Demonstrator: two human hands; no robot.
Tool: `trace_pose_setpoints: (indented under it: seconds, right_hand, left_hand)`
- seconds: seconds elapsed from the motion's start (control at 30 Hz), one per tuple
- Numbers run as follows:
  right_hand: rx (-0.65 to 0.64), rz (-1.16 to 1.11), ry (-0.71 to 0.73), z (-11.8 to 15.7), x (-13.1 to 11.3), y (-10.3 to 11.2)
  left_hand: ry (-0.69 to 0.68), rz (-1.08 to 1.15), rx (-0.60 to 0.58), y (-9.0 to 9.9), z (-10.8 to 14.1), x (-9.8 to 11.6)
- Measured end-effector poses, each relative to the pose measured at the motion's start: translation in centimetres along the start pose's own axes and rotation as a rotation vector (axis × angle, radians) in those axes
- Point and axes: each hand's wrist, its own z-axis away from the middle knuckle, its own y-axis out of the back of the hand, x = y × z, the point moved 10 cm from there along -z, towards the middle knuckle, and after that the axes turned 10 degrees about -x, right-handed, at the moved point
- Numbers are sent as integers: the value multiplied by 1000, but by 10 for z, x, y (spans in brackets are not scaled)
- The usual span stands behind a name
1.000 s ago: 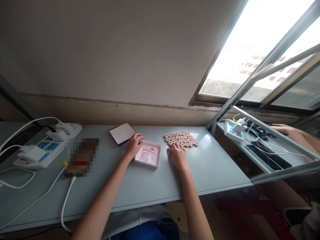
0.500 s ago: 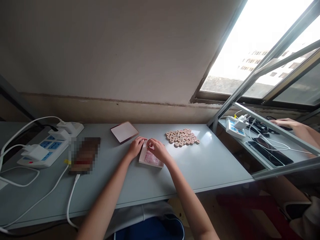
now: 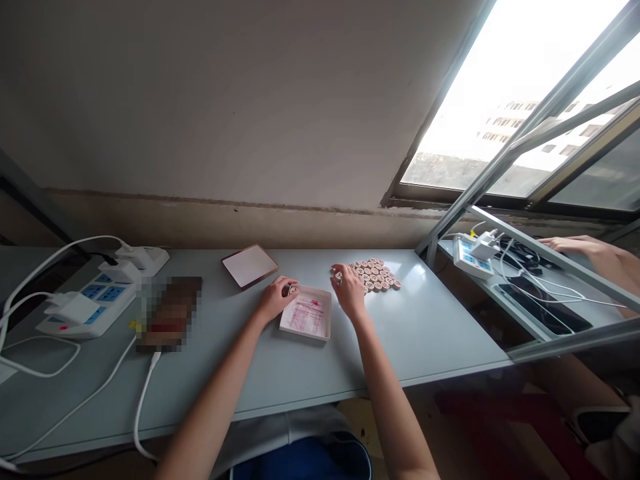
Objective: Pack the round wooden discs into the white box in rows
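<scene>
Our left hand point(image 3: 274, 298) at the corner of the box point(image 3: 304, 332), beside one piece point(image 3: 294, 291), our right hand point(image 3: 349, 292) curled at the other pieces point(image 3: 377, 275), whether either grips we cannot tell

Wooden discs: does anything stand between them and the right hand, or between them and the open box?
Nothing visible separates the right hand from the wooden discs; only that hand itself stands between them and the open box.
</scene>
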Motion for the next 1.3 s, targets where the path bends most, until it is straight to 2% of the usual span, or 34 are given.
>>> trace_pose_setpoints:
  seconds: [0.07, 0.13, 0.27, 0.43, 0.53, 0.6, 0.7, 0.77, 0.87, 1.03, 1.3]
  right_hand:
    - [-39, 106, -80, 3, 27, -2]
    - [-85, 195, -97, 8, 42, -6]
    - [-68, 236, -84, 15, 44, -7]
    - [-89, 166, -75, 17, 35, -6]
    - [-58, 7, -33, 18, 24, 0]
    - [-96, -162, 62, 18, 6, -2]
    - [-245, -333, 246, 21, -37, -16]
    - [-303, -322, 307, 22, -59, -26]
    - [-318, -230, 333, 21, -75, -38]
    - [-273, -163, 361, 23, -77, -44]
    - [-256, -239, 303, 20, -63, -39]
  left_hand:
    - [13, -32, -17, -2, 0, 0]
    - [15, -42, -21, -3, -1, 1]
    - [17, -26, -33, -3, -1, 2]
    - [18, -6, -29, -2, 2, 2]
    - [23, 4, -35, -2, 2, 1]
    - [26, 15, -35, -2, 1, 0]
    - [19, 17, -21, -2, 0, 0]
    - [0, 8, -11, -2, 0, 2]
    - [-25, -11, 1, -1, 0, 5]
    - [-17, -43, 5, -1, 1, 7]
    - [20, -36, 8, -1, 0, 6]
